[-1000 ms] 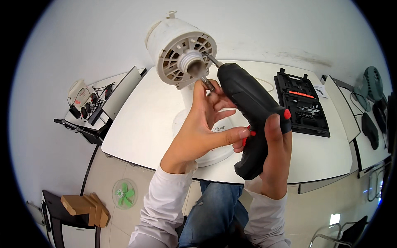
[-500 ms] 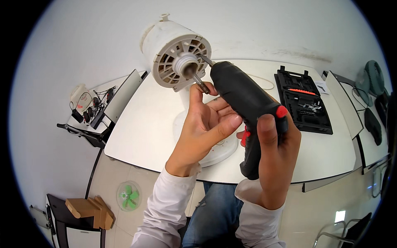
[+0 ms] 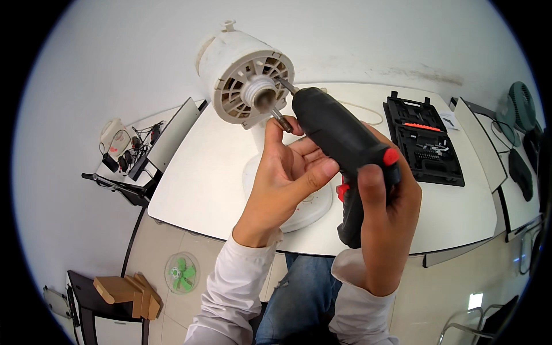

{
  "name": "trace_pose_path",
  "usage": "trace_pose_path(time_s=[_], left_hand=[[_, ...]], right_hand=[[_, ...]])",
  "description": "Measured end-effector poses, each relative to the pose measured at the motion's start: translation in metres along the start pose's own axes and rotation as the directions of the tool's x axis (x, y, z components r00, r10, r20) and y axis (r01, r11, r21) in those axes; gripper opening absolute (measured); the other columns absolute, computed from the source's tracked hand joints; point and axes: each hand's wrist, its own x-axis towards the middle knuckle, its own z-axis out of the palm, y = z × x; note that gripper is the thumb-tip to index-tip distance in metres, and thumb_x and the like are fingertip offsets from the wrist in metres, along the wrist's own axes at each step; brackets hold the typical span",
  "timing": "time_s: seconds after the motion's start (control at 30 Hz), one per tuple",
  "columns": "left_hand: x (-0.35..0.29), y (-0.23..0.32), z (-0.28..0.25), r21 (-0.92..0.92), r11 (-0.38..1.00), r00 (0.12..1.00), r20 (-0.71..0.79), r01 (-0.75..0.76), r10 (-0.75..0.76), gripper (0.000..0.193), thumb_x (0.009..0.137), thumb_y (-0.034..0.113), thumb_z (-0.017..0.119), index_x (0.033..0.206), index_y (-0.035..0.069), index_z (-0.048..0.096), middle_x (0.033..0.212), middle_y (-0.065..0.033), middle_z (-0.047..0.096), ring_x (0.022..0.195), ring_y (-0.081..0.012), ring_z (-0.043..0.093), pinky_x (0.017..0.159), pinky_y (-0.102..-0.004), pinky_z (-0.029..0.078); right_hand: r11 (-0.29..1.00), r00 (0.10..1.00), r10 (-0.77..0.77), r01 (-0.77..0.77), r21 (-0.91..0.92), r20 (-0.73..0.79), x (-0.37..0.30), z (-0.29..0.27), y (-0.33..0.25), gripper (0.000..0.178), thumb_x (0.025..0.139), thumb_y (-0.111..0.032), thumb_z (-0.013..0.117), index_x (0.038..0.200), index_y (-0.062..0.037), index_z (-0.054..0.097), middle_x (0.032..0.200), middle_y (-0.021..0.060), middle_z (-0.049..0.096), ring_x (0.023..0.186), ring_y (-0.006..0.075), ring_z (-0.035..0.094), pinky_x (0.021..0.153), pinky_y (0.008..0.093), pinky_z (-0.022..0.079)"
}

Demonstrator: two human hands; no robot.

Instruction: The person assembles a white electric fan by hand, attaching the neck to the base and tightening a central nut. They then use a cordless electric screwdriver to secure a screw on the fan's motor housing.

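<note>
A white fan motor housing (image 3: 236, 57) with a round slatted front faces me, its metal shaft (image 3: 280, 119) sticking out of a threaded collar. In my right hand (image 3: 386, 224) is a black cordless screwdriver (image 3: 333, 123) with red buttons, gripped by its handle. Its bit reaches the upper right part of the slatted front; the exact contact is too small to make out. My left hand (image 3: 284, 181) is cupped below the shaft, fingers apart. Its index fingertip is close to the shaft's end and its thumb tip close to the screwdriver's body. Behind it shows the white fan base (image 3: 310, 213).
A black tool case (image 3: 424, 141) lies unfolded on the white table (image 3: 195, 190). A green fan (image 3: 520, 106) stands far right. Cables and black adapters (image 3: 135, 149) lie on a side table at left. A green fan blade (image 3: 183, 275) and cardboard pieces (image 3: 129, 293) sit lower left.
The view has shifted slightly. Both hands and the screwdriver keep nearly the same place against the housing, with the bit still at its upper right part.
</note>
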Motion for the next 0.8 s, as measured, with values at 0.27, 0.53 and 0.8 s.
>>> trace_pose_path(time_s=[0.27,0.53,0.8], left_hand=[[0.001,0.0,0.002,0.004,0.999,0.999,-0.024,-0.038,0.038,0.054,0.082,0.01,0.07,0.114,0.007,0.027,0.117,-0.0199,0.052,0.112,-0.0225,0.051,0.096,-0.035,0.041],[0.0,0.008,-0.006,0.251,0.967,0.993,-0.094,-0.044,0.069,0.039,0.086,0.026,0.065,0.109,0.005,0.041,0.112,-0.0081,0.052,0.104,-0.0169,0.048,0.097,-0.0337,0.037],[0.007,0.008,0.001,0.128,0.991,0.958,-0.276,-0.042,0.076,0.03,0.098,0.032,0.045,0.087,0.005,0.051,0.081,-0.0009,0.051,0.076,-0.011,0.048,0.076,-0.0273,0.042]], right_hand=[[0.972,0.982,0.131,-0.154,0.178,0.134,0.004,-0.003,-0.015,0.06,0.091,-0.052,0.048,0.116,0.0026,0.056,0.086,0.0061,0.06,0.062,0.0082,0.052,0.053,0.0214,0.042],[0.989,0.998,0.041,-0.047,0.143,0.04,0.003,0.007,-0.011,0.056,0.09,-0.049,0.05,0.116,-0.0003,0.057,0.079,0.0051,0.06,0.056,0.0069,0.049,0.049,0.0208,0.039],[0.978,0.997,0.06,-0.07,0.197,0.052,0.003,0.008,-0.008,0.059,0.088,-0.051,0.053,0.116,-0.0004,0.057,0.08,0.0051,0.06,0.055,0.007,0.049,0.048,0.0209,0.039]])
